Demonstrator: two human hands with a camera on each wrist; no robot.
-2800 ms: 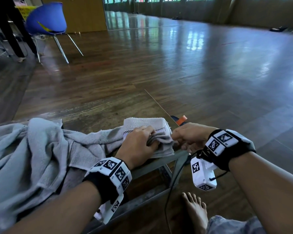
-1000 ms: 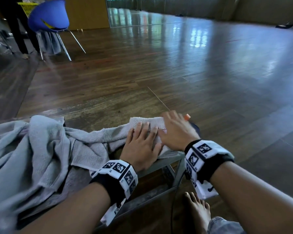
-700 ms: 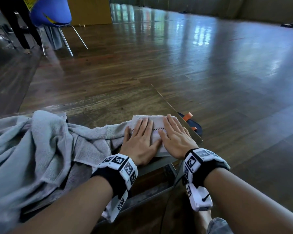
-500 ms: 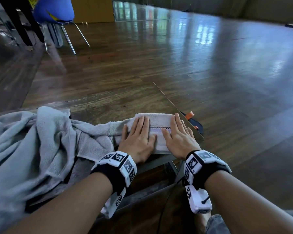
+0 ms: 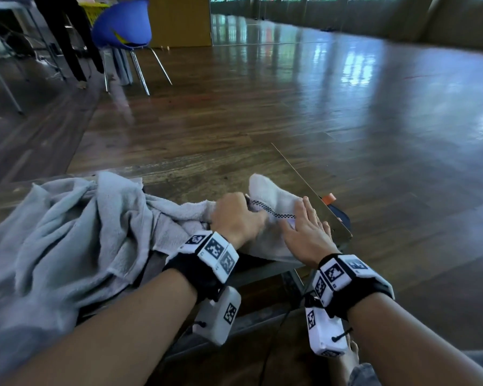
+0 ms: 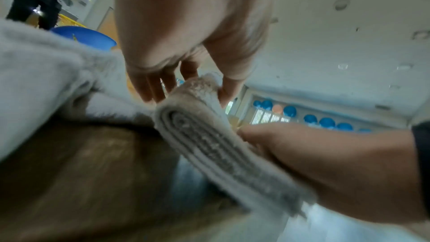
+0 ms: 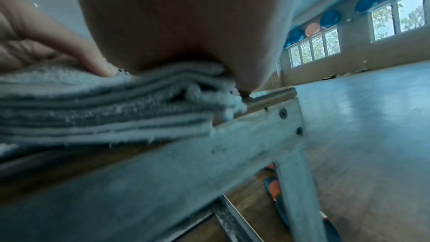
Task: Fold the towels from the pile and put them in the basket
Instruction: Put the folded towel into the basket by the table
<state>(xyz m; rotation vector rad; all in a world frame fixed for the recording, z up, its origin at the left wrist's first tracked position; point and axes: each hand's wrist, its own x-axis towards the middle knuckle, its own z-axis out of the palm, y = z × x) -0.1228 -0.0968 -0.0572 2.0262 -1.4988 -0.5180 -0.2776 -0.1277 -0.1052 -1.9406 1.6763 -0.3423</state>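
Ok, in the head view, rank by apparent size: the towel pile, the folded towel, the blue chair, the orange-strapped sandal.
1. towel pile
2. blue chair and folded towel: similar; the chair is farther off, so unranked.
3. sandal, mostly hidden behind the table edge.

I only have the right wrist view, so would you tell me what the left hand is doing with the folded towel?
Observer: The left hand grips the folded towel by its left edge; that side is raised off the table.
Operator: Is the right hand gripping too?
Observer: No, the right hand lies flat on it, fingers straight.
Operator: Where is the pile?
Observer: The unfolded pile lies left of it, on the same table.
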